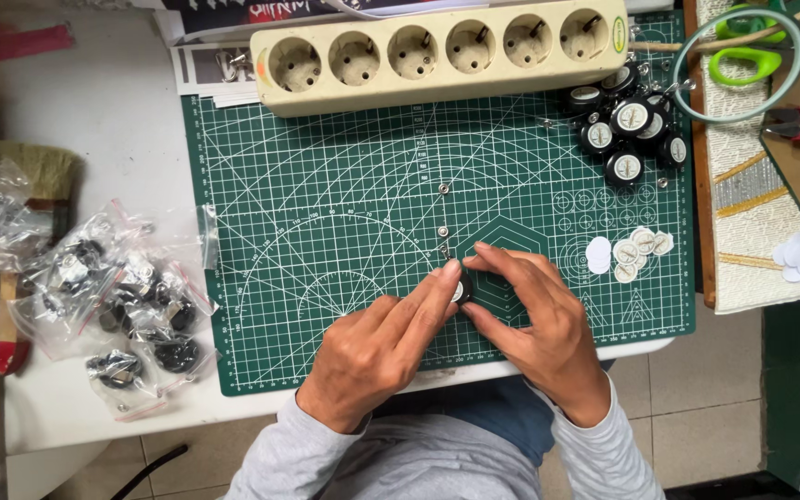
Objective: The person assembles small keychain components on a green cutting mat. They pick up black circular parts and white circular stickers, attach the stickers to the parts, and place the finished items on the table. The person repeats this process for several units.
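Small round black disc with a white face [460,291] sits pinched between both hands, low on the green gridded cutting mat [326,231], just below the mat's printed hexagon. I see only part of it: a dark rim and a pale, roughly circular centre; fingers cover the rest, so I can't tell its thickness or the detail on the face. It looks the same kind as the loose black discs with white centres [627,125] heaped at the mat's top right corner.

My left hand [377,347] comes in from lower left, fingers closed, with the fingertips [449,273] pressing on the disc's left edge. My right hand [539,315] curls round from the right, thumb and forefinger closed on the disc's other side. Both hands grip it; it seems held at or just above the mat, and I can't tell if it touches.

Three small silver metal studs [443,231] lie in a loose line on the mat just above the hands. White round paper stickers [631,250] sit in a cluster to the right, near the hands but apart. A cream six-socket power strip [442,51] lies across the mat's top edge. Clear plastic zip bags of dark parts [131,306] lie on the white table [94,130], left of the mat.
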